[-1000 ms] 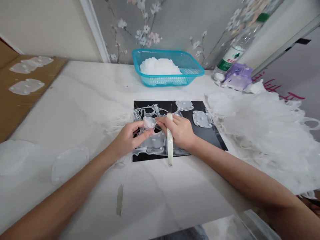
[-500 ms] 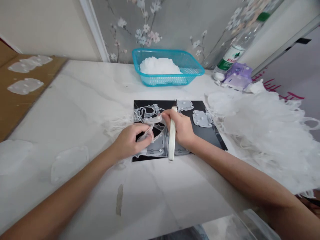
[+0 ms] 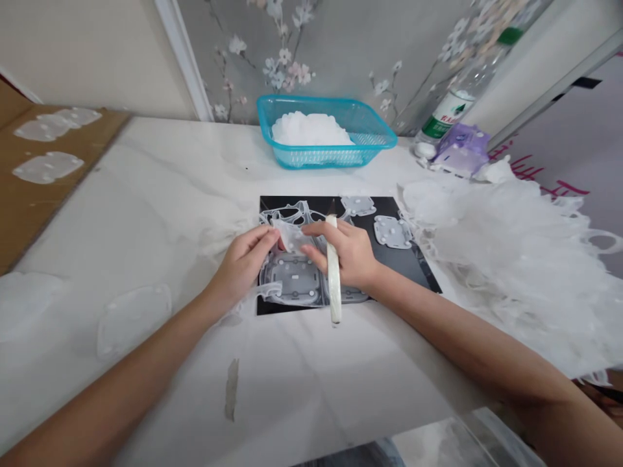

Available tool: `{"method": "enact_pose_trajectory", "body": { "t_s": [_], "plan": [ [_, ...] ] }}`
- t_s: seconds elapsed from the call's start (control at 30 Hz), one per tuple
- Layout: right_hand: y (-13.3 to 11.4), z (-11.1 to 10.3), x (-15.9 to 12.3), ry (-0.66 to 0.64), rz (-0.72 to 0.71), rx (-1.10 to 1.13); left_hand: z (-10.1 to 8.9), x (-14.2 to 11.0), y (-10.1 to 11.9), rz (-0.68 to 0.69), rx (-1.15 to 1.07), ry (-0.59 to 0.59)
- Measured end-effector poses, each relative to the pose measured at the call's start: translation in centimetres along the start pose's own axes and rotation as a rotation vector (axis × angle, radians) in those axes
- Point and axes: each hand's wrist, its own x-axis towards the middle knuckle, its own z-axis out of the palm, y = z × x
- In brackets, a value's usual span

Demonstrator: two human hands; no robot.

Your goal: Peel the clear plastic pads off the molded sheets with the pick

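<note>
Between finger and thumb, my left hand point(image 3: 250, 256) pinches the edge of a translucent plastic piece point(image 3: 292, 238). My right hand point(image 3: 348, 250) has a pale-handled knife point(image 3: 333, 279) tucked in it, its thin dark tip pointing away from me. The right thumb and forefinger are spread at the right side of the piece; whether they touch it I cannot tell. Below, a moulded translucent sheet with rounded plates point(image 3: 294, 279) lies on a black mat point(image 3: 411, 266). Two separate plates, one of them this studded plate point(image 3: 393, 231), rest toward the mat's right.
A blue basket point(image 3: 331, 155) with white pieces stands at the back. To the right spreads a large heap of translucent plastic point(image 3: 516, 259), with a bottle point(image 3: 448, 110) and a purple packet point(image 3: 462, 149) behind it. Loose plates point(image 3: 134, 321) lie left, others on cardboard point(image 3: 58, 214).
The plastic piece has turned flatter and moved slightly left and toward me. My left hand has shifted up and left; the right fingers have spread, with the knife still held.
</note>
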Motion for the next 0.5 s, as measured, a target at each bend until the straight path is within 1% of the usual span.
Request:
{"method": "enact_pose_trajectory", "body": {
  "t_s": [0.1,0.13,0.23,0.4,0.5],
  "plan": [
    [0.1,-0.04,0.13,-0.015,-0.078,0.003,0.07,-0.04,-0.11,0.131,0.14,-0.103],
    [0.16,-0.02,0.16,-0.036,-0.109,0.004,0.11,-0.06,-0.13,0.165,0.181,-0.118],
    [0.33,0.07,0.2,-0.096,-0.172,0.031,0.21,-0.1,-0.13,0.208,0.243,-0.127],
    [0.33,0.21,0.13,-0.085,-0.154,0.107,0.22,-0.1,0.06,0.322,0.288,-0.138],
    [0.22,0.29,0.1,-0.088,-0.12,0.132,0.19,-0.1,0.04,0.319,0.248,-0.093]
  ]
}}
